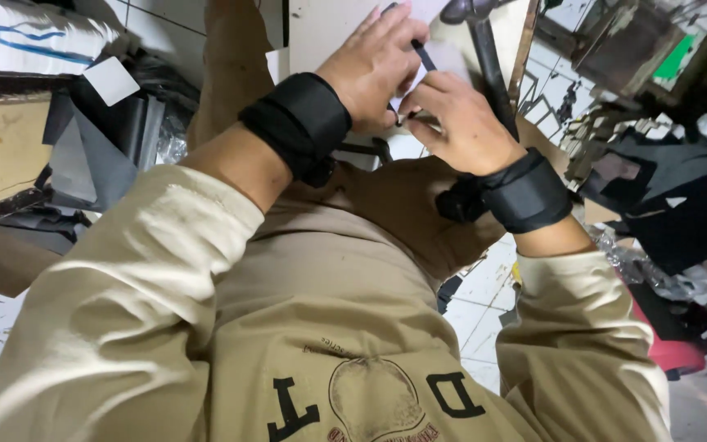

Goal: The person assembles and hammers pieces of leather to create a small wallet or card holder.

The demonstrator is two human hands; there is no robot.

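White sheet material [443, 61] lies flat across the person's lap, at top centre of the head view, partly covered by both hands. Left hand [374, 65] rests palm-down on it, fingers [394, 29] spread and pressing on the sheet; a thin dark tool [424, 56] shows between these fingers, but whether the left hand grips it cannot be told. Right hand [460, 123] sits just beside the left, touching it at the thumbs, fingers curled closed and pinched at a small dark tip [397, 121] on the sheet; what it holds is too hidden to name. Black wrist straps on both forearms: left strap [300, 123], right strap [525, 196]. Dark hammer-like handle [488, 65] stands just beyond the right hand. Beige long-sleeved shirt [321, 327] fills the lower frame. White tiled floor [484, 303] below, with dark scraps [656, 188] heaped at right.
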